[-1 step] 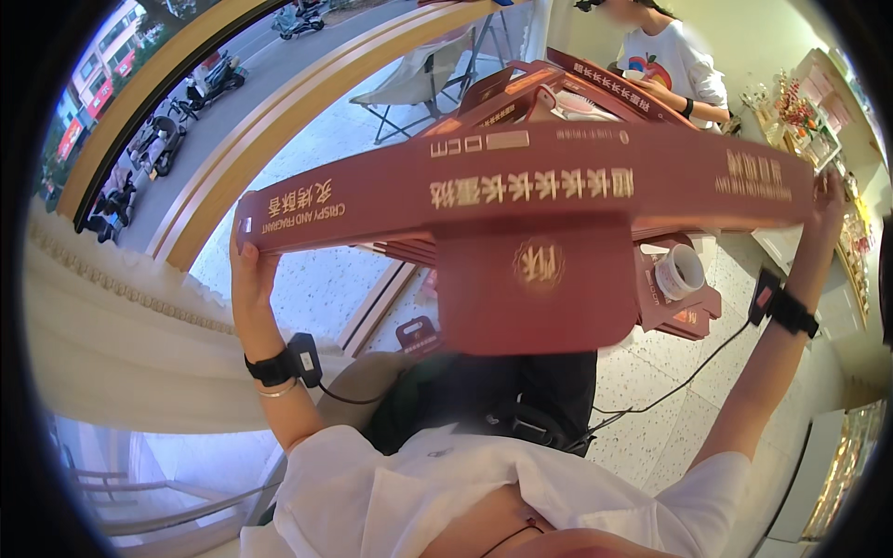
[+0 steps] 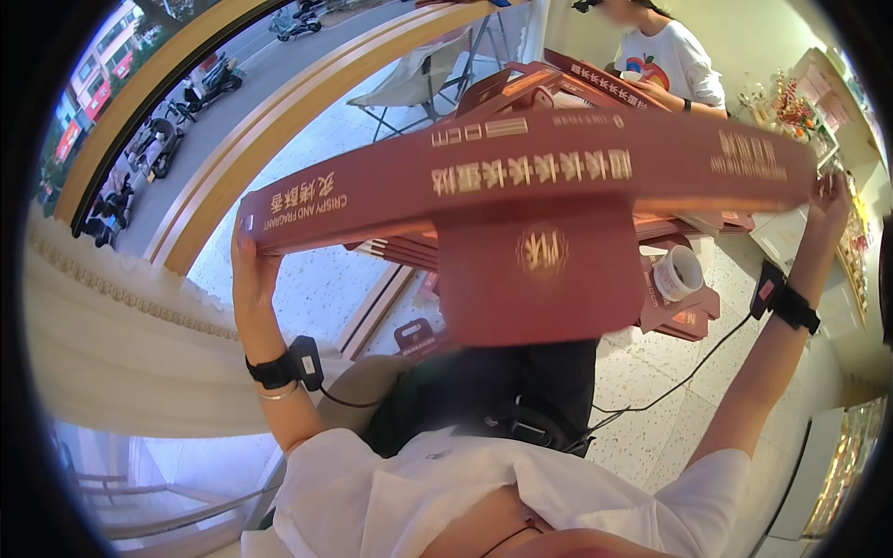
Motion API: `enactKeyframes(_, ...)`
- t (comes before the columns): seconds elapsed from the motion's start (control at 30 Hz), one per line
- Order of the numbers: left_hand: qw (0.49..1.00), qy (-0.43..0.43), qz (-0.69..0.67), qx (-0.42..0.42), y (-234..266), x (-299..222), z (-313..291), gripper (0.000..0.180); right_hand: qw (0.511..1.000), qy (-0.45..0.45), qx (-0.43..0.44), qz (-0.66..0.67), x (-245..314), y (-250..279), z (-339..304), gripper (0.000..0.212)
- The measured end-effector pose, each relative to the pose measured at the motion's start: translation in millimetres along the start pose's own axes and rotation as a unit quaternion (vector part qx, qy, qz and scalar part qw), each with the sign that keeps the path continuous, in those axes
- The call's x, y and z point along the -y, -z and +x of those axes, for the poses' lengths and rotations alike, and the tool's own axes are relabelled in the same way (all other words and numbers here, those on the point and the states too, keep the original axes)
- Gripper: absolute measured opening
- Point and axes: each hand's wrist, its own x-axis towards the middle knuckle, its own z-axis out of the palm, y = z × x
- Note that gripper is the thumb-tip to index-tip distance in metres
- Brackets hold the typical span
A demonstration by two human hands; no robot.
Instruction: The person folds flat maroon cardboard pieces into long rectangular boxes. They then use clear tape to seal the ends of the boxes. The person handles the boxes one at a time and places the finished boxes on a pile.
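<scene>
A long dark red cardboard box (image 2: 372, 186) with gold print stretches across the view in front of me, and a wide rounded flap (image 2: 539, 298) hangs from its middle. My left hand (image 2: 253, 268) is closed on its left end, thumb on the near side and the other fingers partly hidden behind. At the opposite end, the curled fingers of my right hand (image 2: 828, 197) are at the edge of the cardboard, though their contact is hard to make out. Black straps with small dark devices sit on both wrists.
Behind the long box lies a pile of similar red cardboard (image 2: 502, 88). A white roll of tape (image 2: 679, 272) rests on red cardboard at the right. Another person (image 2: 670, 65) in a white top stands beyond the pile. A cream curtain (image 2: 130, 325) hangs left; a cable (image 2: 688, 377) runs from my right wrist.
The long box has shifted slightly upward in view, its middle flap rising too. My right hand's fingers now show more clearly beside its end. The left hand keeps its hold.
</scene>
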Motion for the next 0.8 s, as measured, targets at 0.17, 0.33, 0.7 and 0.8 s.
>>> enactKeyframes(0.17, 0.979, 0.123, -0.067, -0.147, -51.0, 2.3, 15.0, 0.058, 0.999, 0.031, -0.040, 0.004, -10.0, 29.7, 2.1, 0.020)
enactKeyframes(0.33, 0.958, 0.197, -0.123, -0.168, -82.2, 14.3, 31.6, 0.052, 0.991, -0.122, -0.041, 0.033, -20.8, 11.7, -93.8, 0.026)
enactKeyframes(0.7, 0.935, 0.236, -0.176, -0.199, -100.5, 48.6, 58.2, 0.044, 0.979, -0.157, 0.128, 0.002, -20.2, 34.3, -194.5, 0.016)
enactKeyframes(0.8, 0.945, 0.207, -0.145, -0.206, -112.8, 65.8, 62.6, 0.044, 0.977, -0.168, 0.127, 0.016, -21.2, 46.5, -199.4, 0.015)
